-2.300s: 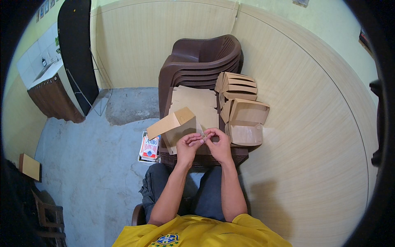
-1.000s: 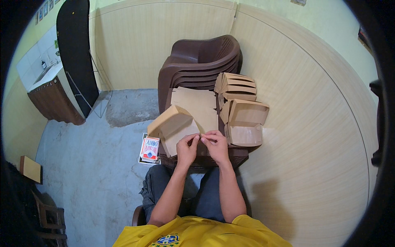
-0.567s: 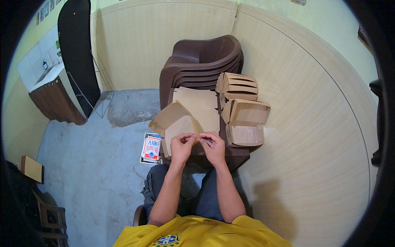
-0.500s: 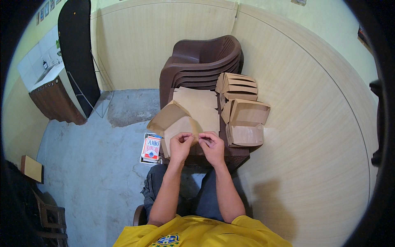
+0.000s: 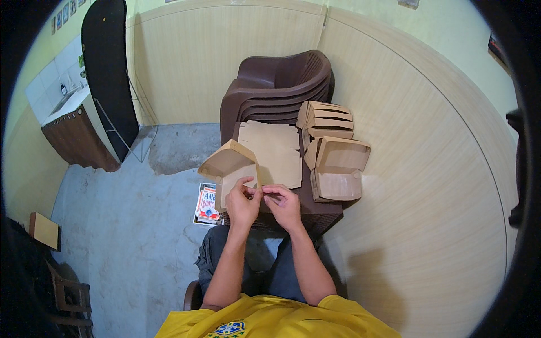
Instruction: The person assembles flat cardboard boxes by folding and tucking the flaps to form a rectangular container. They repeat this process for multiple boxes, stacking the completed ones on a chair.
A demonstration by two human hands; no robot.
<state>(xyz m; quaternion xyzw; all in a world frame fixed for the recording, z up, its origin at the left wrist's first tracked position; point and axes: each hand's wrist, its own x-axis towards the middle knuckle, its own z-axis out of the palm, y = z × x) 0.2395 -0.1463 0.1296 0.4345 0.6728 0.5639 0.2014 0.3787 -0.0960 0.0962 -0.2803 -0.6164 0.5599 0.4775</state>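
A partly folded brown cardboard box (image 5: 236, 169) stands at the near left of a dark brown table (image 5: 315, 211), its lid raised at the far left. My left hand (image 5: 242, 204) grips the near wall of this box, thumb and fingers at its right front corner. At the same corner, my right hand (image 5: 283, 205) pinches the cardboard edge between thumb and fingertips. The fingers hide the exact fold there. Under and beyond the box lies a stack of flat cardboard blanks (image 5: 276, 152).
Folded cardboard boxes (image 5: 338, 169) stand along the table's right side, with more nested (image 5: 327, 118) behind. Stacked brown plastic chairs (image 5: 276, 84) are at the far end. A carton of small packs (image 5: 207, 205) sits left of the table. A wood-panelled wall (image 5: 428, 169) curves close on the right.
The box has turned, and its right wall now stands more upright. Both hands have shifted slightly left and down with its corner, and my left hand's fingers have lifted inside.
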